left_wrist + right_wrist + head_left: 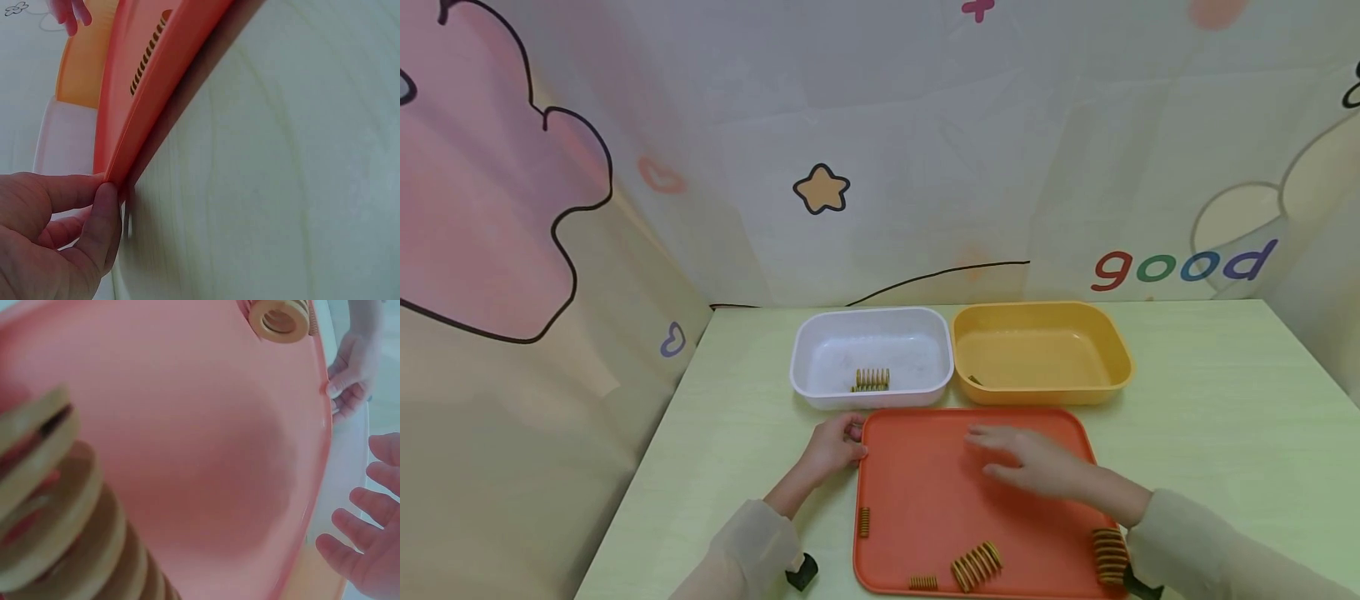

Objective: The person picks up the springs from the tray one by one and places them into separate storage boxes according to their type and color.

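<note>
My left hand point(833, 450) pinches the left rim of an orange-red tray point(925, 467) near its far corner; in the left wrist view, thumb and finger point(75, 190) meet at the rim. My right hand point(1033, 461) hangs over the tray's far right part, fingers spread and holding nothing. Yellow coil springs lie on the tray. A large spring point(976, 567) rests near the front edge, and another large spring point(1109, 557) lies at the right side, partly behind the right wrist. One small spring point(922, 582) lies at the front, one small spring point(864, 522) along the left rim.
Behind the tray stand a white box point(808, 360) with springs point(872, 380) inside and, right beside it, a yellow box point(1045, 396) holding a small piece point(975, 380) at its front left. A printed cloth point(925, 167) hangs behind the pale table point(1210, 433).
</note>
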Tool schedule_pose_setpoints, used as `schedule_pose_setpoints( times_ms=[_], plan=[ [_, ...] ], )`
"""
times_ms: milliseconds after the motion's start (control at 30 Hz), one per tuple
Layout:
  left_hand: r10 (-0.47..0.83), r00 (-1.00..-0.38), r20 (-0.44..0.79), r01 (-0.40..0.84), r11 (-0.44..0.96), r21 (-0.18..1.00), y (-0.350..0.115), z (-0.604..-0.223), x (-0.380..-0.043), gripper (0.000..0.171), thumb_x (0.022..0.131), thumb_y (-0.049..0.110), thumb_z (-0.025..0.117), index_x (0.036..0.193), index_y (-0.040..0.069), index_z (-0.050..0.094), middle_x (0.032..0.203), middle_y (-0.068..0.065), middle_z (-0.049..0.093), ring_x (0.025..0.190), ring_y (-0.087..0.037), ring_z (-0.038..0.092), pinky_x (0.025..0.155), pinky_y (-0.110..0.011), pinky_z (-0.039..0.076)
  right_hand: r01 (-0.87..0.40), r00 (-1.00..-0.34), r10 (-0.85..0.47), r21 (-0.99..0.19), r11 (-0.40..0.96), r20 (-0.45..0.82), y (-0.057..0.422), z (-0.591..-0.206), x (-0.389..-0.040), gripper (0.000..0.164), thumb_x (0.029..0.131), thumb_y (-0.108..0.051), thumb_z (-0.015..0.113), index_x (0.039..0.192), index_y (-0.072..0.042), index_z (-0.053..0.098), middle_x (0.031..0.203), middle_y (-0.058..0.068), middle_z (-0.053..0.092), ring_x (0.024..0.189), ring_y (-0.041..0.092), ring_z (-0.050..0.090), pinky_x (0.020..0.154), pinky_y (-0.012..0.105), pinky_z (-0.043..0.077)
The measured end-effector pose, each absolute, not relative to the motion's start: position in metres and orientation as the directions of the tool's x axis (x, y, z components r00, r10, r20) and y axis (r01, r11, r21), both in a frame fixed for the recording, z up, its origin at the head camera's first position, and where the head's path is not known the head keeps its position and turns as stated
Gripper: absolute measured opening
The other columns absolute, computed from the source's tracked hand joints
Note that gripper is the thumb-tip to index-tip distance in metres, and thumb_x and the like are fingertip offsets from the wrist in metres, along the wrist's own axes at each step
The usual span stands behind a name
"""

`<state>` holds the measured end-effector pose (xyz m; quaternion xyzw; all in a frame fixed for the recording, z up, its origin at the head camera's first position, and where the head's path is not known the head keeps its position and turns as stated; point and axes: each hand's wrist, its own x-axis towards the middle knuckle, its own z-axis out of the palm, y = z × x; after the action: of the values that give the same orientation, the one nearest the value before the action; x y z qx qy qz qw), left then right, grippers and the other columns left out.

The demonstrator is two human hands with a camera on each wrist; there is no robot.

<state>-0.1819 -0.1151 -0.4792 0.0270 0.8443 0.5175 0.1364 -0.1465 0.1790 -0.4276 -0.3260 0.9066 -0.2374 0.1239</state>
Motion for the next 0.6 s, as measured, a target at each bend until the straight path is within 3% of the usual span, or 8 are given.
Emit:
schedule_pose_setpoints(
  times_ms=[367, 600],
  plan=[
    [0.192, -0.963, -0.19, -0.08, 0.468, 0.88, -0.116, -0.48, -0.182, 0.039, 0.069, -0.011, 0.059, 0.107, -0.005, 0.055, 0.08, -0.011, 0.054, 0.057, -0.008, 0.05, 0.051, -0.025, 0.051, -0.595, -0.715, -0.695, -0.454, 0.663, -0.078, 0.168, -0.431, -0.142, 0.042, 0.085, -0.021, 0.056, 0.125, -0.009, 0.05, 0.131, 0.01, 0.046, 0.119, 0.03, 0.043, 0.094, 0.048, 0.038],
    [0.191, -0.964, -0.185, -0.076, 0.472, 0.879, -0.116, -0.48, -0.182, 0.039, 0.069, -0.012, 0.059, 0.107, -0.005, 0.056, 0.079, -0.01, 0.054, 0.056, -0.008, 0.049, 0.051, -0.025, 0.051, -0.673, -0.692, -0.721, -0.396, 0.625, 0.038, 0.16, -0.433, -0.139, 0.037, 0.083, -0.021, 0.058, 0.118, -0.01, 0.055, 0.123, 0.008, 0.053, 0.112, 0.025, 0.048, 0.09, 0.043, 0.043]
  ],
)
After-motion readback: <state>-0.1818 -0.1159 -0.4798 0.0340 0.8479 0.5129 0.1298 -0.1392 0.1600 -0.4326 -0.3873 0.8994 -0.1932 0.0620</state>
